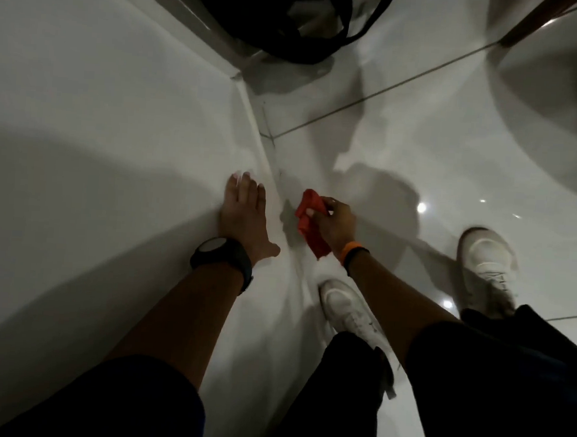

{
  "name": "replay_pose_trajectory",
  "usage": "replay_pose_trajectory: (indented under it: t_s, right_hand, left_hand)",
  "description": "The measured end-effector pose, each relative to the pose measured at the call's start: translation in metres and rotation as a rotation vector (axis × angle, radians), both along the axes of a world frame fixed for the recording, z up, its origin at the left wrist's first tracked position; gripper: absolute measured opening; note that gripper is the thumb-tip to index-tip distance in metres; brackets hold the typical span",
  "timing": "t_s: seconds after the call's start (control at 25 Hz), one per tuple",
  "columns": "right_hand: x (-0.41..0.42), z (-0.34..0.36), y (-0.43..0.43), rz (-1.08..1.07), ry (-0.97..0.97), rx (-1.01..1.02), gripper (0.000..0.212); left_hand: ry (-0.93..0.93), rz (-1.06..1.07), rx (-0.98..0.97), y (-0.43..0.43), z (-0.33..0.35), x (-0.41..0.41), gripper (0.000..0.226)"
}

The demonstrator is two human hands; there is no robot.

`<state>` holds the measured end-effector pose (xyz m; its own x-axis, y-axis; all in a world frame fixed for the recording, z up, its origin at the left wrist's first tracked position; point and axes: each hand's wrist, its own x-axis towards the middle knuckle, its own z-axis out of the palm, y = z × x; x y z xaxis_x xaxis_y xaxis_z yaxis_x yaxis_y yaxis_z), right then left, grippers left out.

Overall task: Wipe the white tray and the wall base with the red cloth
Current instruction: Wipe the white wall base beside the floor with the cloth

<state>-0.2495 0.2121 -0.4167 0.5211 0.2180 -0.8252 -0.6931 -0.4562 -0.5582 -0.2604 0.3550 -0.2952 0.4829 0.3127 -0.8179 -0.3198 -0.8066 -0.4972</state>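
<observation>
Red cloth (308,224) bunched in the right hand (335,224), fingers clenched round it, just right of the wall base (266,164), which runs away ahead. Left hand (243,215) lies flat, fingers spread, on the wall.

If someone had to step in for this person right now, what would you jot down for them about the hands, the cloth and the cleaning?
Left hand: open, pressed flat against the white wall, holding nothing.
Right hand: grip closed on the bunched red cloth, held close to the wall base where wall meets tiled floor.
The white tray is not in view, so I cannot say whether it has been wiped.
Done: cannot be judged; the surfaces show no clear wipe marks in this dim picture.
Left: run the cloth along the wall base, probably on toward the corner by the black bag; check the tray.
</observation>
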Motion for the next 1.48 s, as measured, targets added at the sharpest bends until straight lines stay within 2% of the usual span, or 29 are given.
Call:
replay_pose_trajectory:
  t_s: [0.12,0.28,0.36,0.44,0.6,0.8,0.92,1.08,1.32,1.48]
  right_hand:
    - [0.003,-0.032,0.040,-0.081,0.056,0.031,0.039]
    - [0.020,-0.048,0.097,-0.069,0.135,0.135,0.060]
    - [0.027,-0.056,0.121,-0.071,0.160,0.205,0.051]
    - [0.039,-0.060,0.137,-0.091,0.125,0.196,0.049]
    - [0.054,-0.067,0.149,-0.065,0.049,0.192,0.063]
    - [-0.002,-0.075,0.117,-0.053,0.080,0.045,0.077]
    - [0.033,-0.080,0.142,-0.064,0.044,0.072,0.090]
    - [0.051,-0.094,0.161,-0.003,-0.005,0.115,0.067]
    - [-0.062,-0.081,0.082,-0.032,0.155,-0.085,0.048]
    - [-0.032,-0.096,0.103,-0.009,0.111,0.037,0.048]
  left_hand:
    - [0.101,-0.058,0.061,0.004,-0.026,0.021,0.124]
    - [0.108,-0.050,0.077,0.012,-0.043,0.037,0.122]
    - [0.099,-0.044,0.075,0.020,-0.050,0.041,0.121]
    - [0.098,-0.050,0.071,0.026,-0.053,0.044,0.122]
    - [0.099,-0.043,0.071,0.031,-0.059,0.046,0.126]
    - [0.155,-0.100,0.077,0.031,-0.056,0.046,0.121]
    - [0.157,-0.087,0.092,0.034,-0.059,0.050,0.121]
    - [0.173,-0.062,0.106,0.036,-0.062,0.056,0.123]
    - [0.248,-0.140,0.080,0.027,-0.047,0.033,0.124]
    - [0.297,-0.161,0.061,0.010,-0.050,0.005,0.124]
